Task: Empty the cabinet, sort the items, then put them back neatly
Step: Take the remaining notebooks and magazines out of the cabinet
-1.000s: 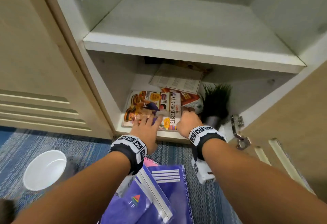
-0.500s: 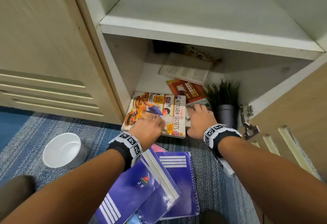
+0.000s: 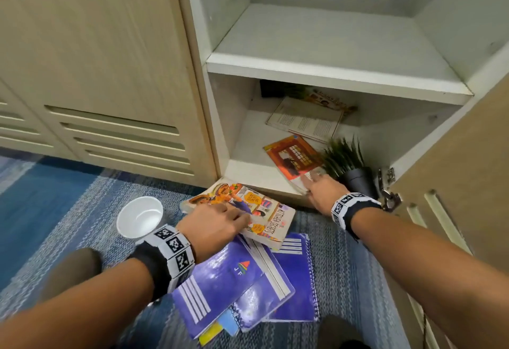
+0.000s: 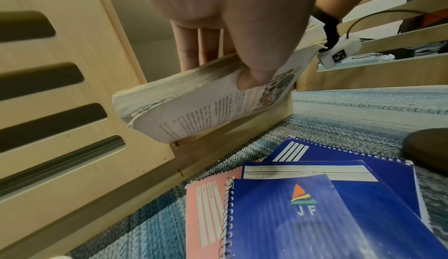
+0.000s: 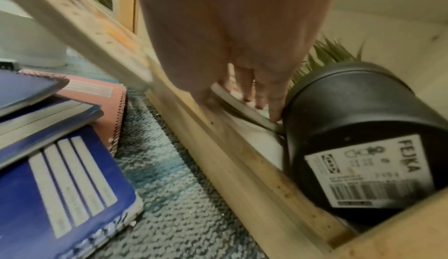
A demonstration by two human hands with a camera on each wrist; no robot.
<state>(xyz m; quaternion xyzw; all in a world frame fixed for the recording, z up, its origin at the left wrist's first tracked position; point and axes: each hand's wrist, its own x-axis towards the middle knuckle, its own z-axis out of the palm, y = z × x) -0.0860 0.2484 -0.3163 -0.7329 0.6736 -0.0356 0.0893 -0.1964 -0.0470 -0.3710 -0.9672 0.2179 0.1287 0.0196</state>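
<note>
Head view: left hand (image 3: 217, 227) grips the cookbook (image 3: 242, 211), fingers on its cover, clear of the cabinet (image 3: 338, 73) and above the notebooks (image 3: 242, 282) on the carpet, probably bound for that pile; right hand (image 3: 321, 190) lies flat on the orange book (image 3: 292, 160) on the bottom shelf, beside the tipped potted plant (image 3: 349, 167). Left wrist view: thumb under, fingers (image 4: 206, 46) over the page block, a clamp that stops it fanning open. Right wrist view: straight fingertips (image 5: 259, 98) press the book's near edge against the black pot (image 5: 358, 125), likely to drag it out.
</note>
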